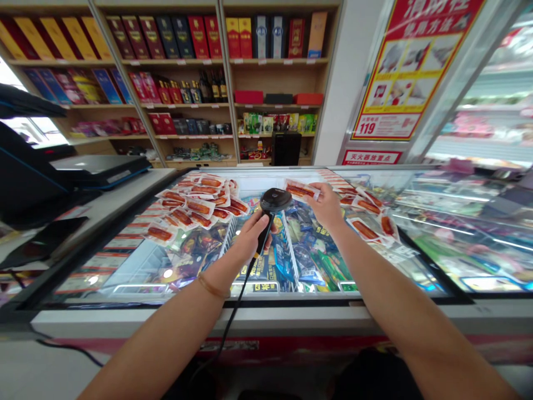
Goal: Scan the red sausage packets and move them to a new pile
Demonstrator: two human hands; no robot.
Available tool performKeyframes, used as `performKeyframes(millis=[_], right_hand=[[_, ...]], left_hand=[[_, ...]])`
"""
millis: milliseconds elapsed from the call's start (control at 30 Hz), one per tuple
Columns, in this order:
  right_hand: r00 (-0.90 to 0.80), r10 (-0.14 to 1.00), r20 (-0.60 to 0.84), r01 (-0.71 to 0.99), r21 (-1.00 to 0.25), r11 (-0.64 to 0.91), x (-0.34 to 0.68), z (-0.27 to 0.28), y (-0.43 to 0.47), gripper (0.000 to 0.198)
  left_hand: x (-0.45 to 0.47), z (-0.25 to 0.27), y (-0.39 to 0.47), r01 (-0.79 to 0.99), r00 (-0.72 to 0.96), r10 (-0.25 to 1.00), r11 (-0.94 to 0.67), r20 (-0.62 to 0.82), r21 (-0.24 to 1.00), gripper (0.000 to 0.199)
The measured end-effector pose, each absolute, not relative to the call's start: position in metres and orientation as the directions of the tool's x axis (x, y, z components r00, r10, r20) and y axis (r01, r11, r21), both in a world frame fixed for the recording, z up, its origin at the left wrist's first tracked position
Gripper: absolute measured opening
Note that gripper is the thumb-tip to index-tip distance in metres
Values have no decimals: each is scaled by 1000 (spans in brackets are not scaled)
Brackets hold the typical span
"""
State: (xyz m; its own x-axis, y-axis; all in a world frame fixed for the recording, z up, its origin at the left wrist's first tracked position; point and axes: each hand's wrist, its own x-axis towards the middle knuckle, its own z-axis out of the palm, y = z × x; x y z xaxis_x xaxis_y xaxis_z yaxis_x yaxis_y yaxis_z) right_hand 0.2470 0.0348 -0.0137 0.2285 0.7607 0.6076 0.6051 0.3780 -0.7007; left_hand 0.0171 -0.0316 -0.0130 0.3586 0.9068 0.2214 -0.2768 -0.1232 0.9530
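Note:
In my left hand (249, 240) is a black corded barcode scanner (275, 201), its head tilted toward the right. My right hand (327, 206) pinches the end of a clear-wrapped sausage pack (300, 190), held just beyond the scanner head and apart from it. On the glass freezer lid to the left lies a pile of similar sausage packs (199, 206). A smaller group of sausage packs (366, 205) rests on the glass to the right of my right hand. The scanner's cable (235, 311) runs down past my left wrist.
Under the glass, the chest freezer (266, 315) holds bagged goods and white wire baskets (289, 247). A weighing scale (102, 169) stands on the counter at left. Shelves of boxes and bottles (175, 61) line the back, and a fire-safety poster (412, 72) hangs at right.

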Motion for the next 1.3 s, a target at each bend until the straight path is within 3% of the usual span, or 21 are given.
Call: performKeyframes(millis=[200,400,600,867,1100,1300], right_hand=[[241,757,608,629,-692,355,246,-20,36,39],[257,782,568,603,-727,329,232,-29,50,40],[106,794,599,543,-704,459,161,10,82,43],[-111,764,635,592,-576,564,2,52,140,40],[-146,858,492,805,-444,392,-58,40,150,31],[-91,846,525,830,-429,356,-15,32,134,27]], left_hand=[[21,-14,-33,-293,289,936,-112,200,950,43],[11,9,-33,-351,17,996,-77,88,933,40],[-58,40,-26,-404,-191,977,-166,95,900,40],[-176,33,-22,-388,-526,851,-255,15,886,31],[-201,25,-28,-396,-540,840,-210,-42,894,31],[-172,27,-26,-440,-431,901,-168,-43,882,32]])
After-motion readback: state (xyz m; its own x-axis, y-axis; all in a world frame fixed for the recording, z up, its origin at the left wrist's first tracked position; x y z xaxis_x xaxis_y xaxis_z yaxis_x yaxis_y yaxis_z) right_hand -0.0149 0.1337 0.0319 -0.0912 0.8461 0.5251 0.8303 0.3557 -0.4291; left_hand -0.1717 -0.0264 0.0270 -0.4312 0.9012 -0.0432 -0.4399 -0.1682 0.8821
